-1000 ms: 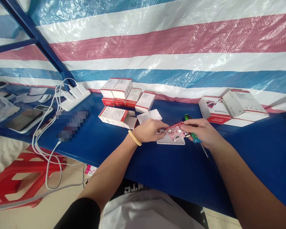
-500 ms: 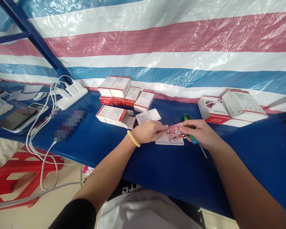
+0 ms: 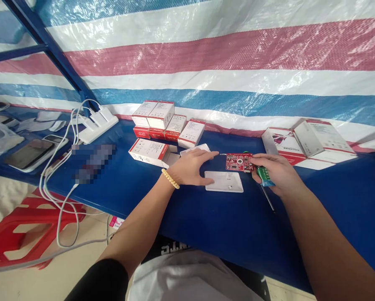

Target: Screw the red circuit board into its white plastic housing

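Observation:
My right hand (image 3: 277,173) pinches a red circuit board (image 3: 238,162) by its right edge, above the table. A screwdriver (image 3: 264,174) with a green handle shows between the fingers of that hand, its metal shaft pointing toward me; behind the board, part of it is hidden. Left of the board, my left hand (image 3: 192,167) is open, fingers and thumb apart. Its thumb tip is at the left edge of a flat white plastic cover (image 3: 224,182), and I cannot tell if it touches. Another white plastic piece (image 3: 203,147) is partly hidden behind the left hand.
White and red boxes (image 3: 160,113) are stacked at the back, with one opened box (image 3: 150,151) in front. More boxes (image 3: 323,140) lie at the back right. A power strip (image 3: 98,127) with white cables and a phone (image 3: 29,154) are on the left. A red stool (image 3: 15,234) stands below.
My left hand has let go of the circuit board and spread its fingers, moving slightly left. My right hand has moved the board right and up, uncovering the white cover.

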Demonstrator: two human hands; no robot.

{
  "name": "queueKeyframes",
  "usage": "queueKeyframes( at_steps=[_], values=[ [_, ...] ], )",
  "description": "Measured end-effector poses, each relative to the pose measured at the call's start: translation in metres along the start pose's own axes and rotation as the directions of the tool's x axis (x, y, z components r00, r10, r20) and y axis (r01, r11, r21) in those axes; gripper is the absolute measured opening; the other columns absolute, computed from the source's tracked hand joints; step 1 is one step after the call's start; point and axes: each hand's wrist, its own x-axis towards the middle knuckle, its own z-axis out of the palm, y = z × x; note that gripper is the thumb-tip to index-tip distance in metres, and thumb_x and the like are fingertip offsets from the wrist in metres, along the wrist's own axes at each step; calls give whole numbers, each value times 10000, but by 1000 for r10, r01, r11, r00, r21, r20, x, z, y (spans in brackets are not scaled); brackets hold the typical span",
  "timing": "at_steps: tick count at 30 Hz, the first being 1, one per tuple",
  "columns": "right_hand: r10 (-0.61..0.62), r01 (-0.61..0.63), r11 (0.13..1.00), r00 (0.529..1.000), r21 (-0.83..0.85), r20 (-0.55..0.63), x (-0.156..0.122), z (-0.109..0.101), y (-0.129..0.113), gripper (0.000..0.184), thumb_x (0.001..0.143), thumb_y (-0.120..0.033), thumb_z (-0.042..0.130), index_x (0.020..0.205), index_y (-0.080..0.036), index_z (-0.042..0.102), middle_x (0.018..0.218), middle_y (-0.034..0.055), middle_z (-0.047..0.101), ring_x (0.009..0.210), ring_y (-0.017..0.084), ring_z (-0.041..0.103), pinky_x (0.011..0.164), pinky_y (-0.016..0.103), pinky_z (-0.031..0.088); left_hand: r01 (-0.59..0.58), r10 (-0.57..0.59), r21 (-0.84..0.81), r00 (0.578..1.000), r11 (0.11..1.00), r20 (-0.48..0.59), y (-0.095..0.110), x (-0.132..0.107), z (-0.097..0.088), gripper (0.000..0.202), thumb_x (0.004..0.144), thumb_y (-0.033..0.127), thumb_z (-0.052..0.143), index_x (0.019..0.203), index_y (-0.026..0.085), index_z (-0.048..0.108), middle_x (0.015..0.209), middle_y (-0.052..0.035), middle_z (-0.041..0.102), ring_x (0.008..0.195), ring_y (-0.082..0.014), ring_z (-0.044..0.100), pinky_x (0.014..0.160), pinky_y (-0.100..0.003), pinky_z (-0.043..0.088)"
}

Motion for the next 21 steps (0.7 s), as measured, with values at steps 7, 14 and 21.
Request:
queueKeyframes(
  at_steps=[7, 14, 21],
  values=[
    [55, 70, 941, 934, -332, 353, -8, -5, -6, 408, 667, -511, 720, 736, -122, 616, 485, 24, 527, 375, 95, 459, 394, 194, 278, 42, -81, 142, 957, 989, 279, 11, 1, 9, 1075, 582, 587, 771, 1437, 110, 328, 1345, -183, 525, 1228, -355, 446, 1033, -519, 305],
    [120, 22, 920, 935, -391, 335, -8, 0, -2, 337, 701, -462, 651, 779, -143, 575, 480, 3, 501, 385, 103, 452, 407, 200, 274, 60, -97, 186, 975, 981, 198, 18, 3, 15, 968, 631, 554, 739, 1394, 89, 366, 1207, -172, 605, 1104, -324, 529, 936, -445, 346],
    [85, 37, 942, 934, -332, 347, -5, 6, 7, 296, 728, -439, 618, 792, -157, 553, 485, -4, 501, 394, 106, 452, 424, 203, 292, 9, -11, 173, 1000, 985, 14, 15, 5, 25, 909, 661, 514, 725, 1379, 92, 361, 1053, -128, 644, 987, -300, 579, 892, -426, 388]
  ],
)
